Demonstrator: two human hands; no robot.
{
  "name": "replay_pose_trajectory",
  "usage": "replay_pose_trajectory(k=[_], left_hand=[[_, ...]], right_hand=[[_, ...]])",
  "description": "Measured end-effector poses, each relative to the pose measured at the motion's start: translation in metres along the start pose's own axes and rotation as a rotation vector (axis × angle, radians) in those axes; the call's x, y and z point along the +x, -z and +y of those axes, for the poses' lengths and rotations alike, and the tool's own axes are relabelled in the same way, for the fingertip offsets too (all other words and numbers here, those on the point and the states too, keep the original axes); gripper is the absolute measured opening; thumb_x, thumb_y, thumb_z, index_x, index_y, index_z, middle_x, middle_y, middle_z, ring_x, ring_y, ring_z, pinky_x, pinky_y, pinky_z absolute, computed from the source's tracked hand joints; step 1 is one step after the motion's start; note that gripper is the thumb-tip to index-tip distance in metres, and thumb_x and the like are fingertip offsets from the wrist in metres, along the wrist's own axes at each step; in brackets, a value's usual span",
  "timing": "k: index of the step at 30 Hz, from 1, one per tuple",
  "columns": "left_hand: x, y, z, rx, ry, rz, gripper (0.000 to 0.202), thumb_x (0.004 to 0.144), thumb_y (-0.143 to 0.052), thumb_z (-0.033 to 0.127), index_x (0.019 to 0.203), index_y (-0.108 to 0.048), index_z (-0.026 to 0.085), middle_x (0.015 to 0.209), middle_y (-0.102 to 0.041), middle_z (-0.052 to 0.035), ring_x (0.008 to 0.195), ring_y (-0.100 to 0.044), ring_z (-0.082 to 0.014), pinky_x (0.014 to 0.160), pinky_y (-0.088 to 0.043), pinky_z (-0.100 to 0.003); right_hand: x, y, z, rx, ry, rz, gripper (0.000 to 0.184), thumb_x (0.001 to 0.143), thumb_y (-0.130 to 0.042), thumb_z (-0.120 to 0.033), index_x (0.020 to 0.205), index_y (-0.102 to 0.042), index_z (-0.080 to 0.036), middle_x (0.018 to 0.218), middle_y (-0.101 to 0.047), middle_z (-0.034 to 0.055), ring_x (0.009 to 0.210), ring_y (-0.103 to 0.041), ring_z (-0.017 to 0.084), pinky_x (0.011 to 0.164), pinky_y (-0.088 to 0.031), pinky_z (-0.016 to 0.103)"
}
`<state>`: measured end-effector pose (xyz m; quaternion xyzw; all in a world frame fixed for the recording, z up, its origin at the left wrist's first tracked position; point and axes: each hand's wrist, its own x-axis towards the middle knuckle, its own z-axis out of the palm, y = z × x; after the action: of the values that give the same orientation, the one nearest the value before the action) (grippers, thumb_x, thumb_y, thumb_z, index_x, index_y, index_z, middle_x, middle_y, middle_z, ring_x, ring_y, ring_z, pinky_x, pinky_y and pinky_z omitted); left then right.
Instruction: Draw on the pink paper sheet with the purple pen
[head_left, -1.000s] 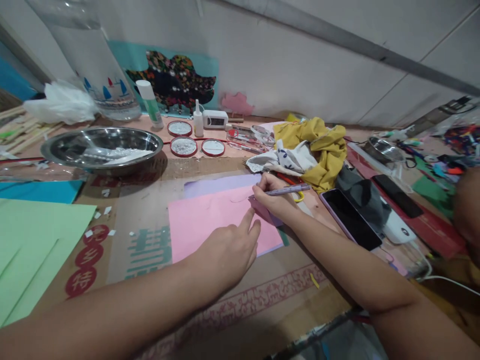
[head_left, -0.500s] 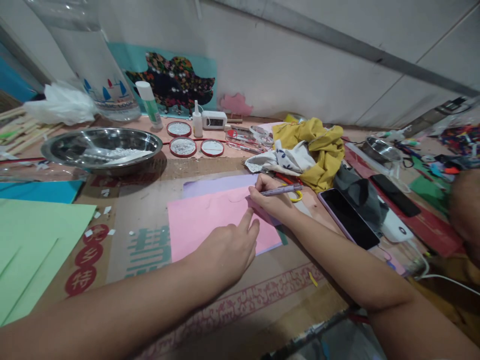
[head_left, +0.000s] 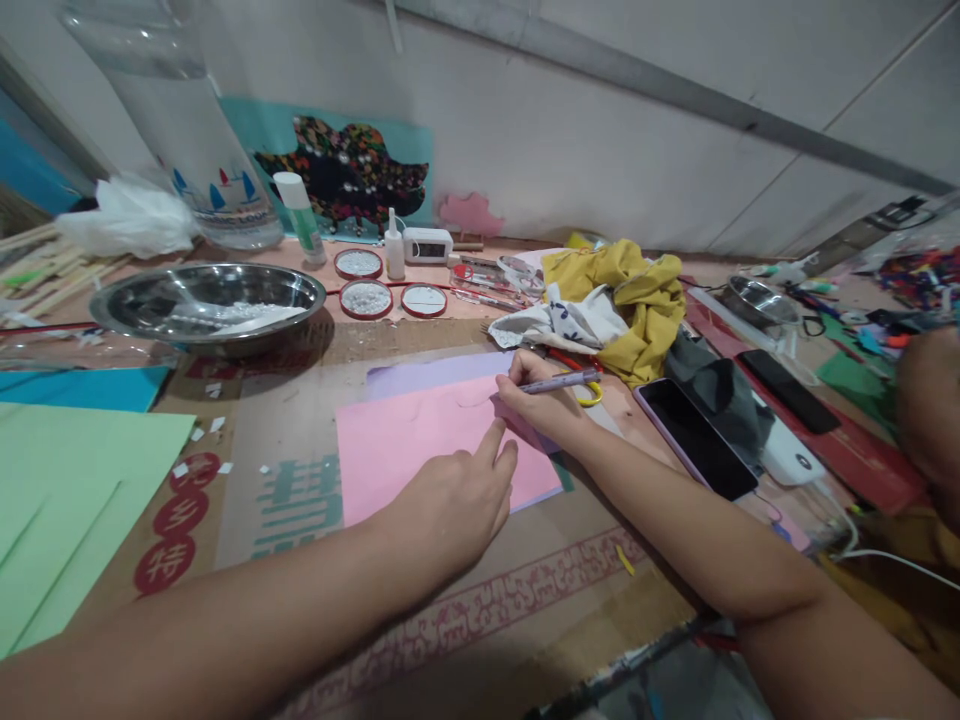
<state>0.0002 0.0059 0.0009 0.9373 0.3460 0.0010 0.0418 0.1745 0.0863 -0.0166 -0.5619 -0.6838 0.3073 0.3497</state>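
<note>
A pink paper sheet (head_left: 405, 440) lies on the cardboard-covered table over a lilac sheet (head_left: 435, 370). My left hand (head_left: 450, 500) rests flat on the pink sheet's lower right part, fingers stretched toward its right edge. My right hand (head_left: 536, 395) is closed round a lilac pen (head_left: 562, 381), whose tip touches the pink sheet near its upper right corner. A faint drawn line shows by the pen tip.
A steel bowl (head_left: 210, 300) stands at the left back, with green paper (head_left: 67, 480) and blue paper (head_left: 82, 385) before it. Small round tins (head_left: 366, 296) and a glue bottle (head_left: 395, 245) stand behind. Yellow cloth (head_left: 637, 290), a phone (head_left: 694, 435) and another person's arm (head_left: 926, 400) are at the right.
My right hand with the pen has shifted slightly left and up along the pink sheet's top right. My left hand stays pressed on the sheet.
</note>
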Motion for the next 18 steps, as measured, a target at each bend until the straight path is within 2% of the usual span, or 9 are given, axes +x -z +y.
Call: replay_pose_trajectory(k=[7, 18], left_hand=[[-0.0003, -0.0003, -0.0004, 0.000, -0.005, 0.009, 0.042, 0.099, -0.033, 0.024, 0.135, -0.050, 0.009, 0.152, -0.044, -0.0244, 0.071, -0.071, -0.0218, 0.057, -0.058, -0.038], [0.0002, -0.0005, -0.0004, -0.032, -0.004, -0.011, 0.042, 0.099, -0.034, 0.024, 0.136, -0.049, 0.010, 0.153, -0.042, -0.0254, 0.076, -0.071, -0.0221, 0.060, -0.058, -0.038]], right_hand=[[0.0008, -0.0001, -0.0014, -0.058, 0.015, 0.045, 0.025, 0.083, -0.057, -0.031, 0.067, -0.038, -0.024, 0.058, -0.041, -0.0059, 0.055, -0.038, 0.012, 0.053, -0.028, 0.028], [0.0010, -0.0004, 0.0047, -0.007, 0.021, 0.022, 0.027, 0.086, -0.056, -0.034, 0.069, -0.038, -0.024, 0.059, -0.042, -0.0060, 0.056, -0.039, 0.012, 0.053, -0.028, 0.028]])
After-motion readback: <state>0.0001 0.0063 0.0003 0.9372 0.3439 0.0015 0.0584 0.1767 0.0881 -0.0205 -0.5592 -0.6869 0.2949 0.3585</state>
